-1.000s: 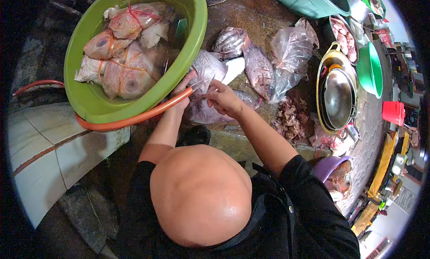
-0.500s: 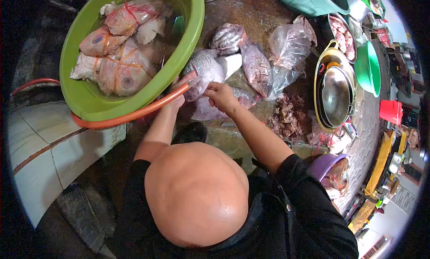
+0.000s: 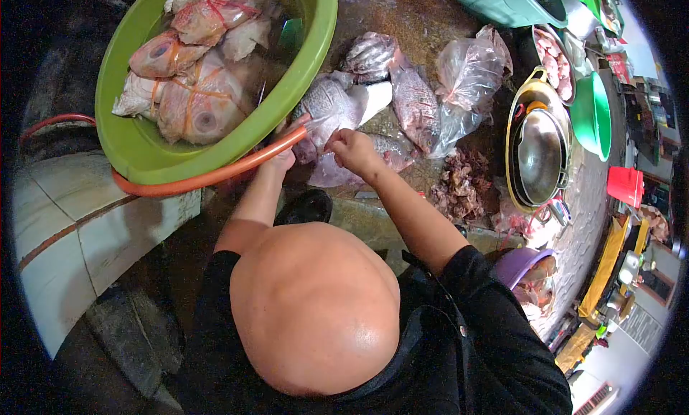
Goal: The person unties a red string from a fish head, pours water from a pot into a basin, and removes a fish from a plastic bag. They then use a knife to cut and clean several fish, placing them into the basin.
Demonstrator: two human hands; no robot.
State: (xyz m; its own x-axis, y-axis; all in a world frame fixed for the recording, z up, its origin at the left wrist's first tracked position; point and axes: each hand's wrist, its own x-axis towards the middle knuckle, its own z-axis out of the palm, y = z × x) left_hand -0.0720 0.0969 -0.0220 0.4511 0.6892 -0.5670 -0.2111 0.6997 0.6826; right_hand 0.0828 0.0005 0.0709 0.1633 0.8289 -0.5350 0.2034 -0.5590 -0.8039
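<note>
My left hand (image 3: 284, 157) is at the head end of a grey fish (image 3: 329, 108), just under the orange hose (image 3: 244, 164); its fingers are mostly hidden by the hose and basin rim. My right hand (image 3: 350, 151) is closed beside the same fish, fingers curled; what it holds, if anything, is too small to make out. Around the fish lie a striped dark fish (image 3: 371, 56), a scored fish (image 3: 415, 106) and a pinkish fish (image 3: 391, 153). Fish heads tied with orange and red string (image 3: 204, 106) sit in water in the green basin (image 3: 109, 121).
Right of the fish are a clear plastic bag (image 3: 470, 71), a heap of scraps (image 3: 463, 185) and stacked metal pans (image 3: 540, 157). Farther off stand a green bowl (image 3: 591, 117), a red container (image 3: 626, 185) and a purple basin (image 3: 518, 264). A teal tub (image 3: 502, 2) is at the top.
My right hand has shifted slightly and its fingers look more curled. The thin metallic tip seen near the hose end before no longer shows. The view has moved a little.
</note>
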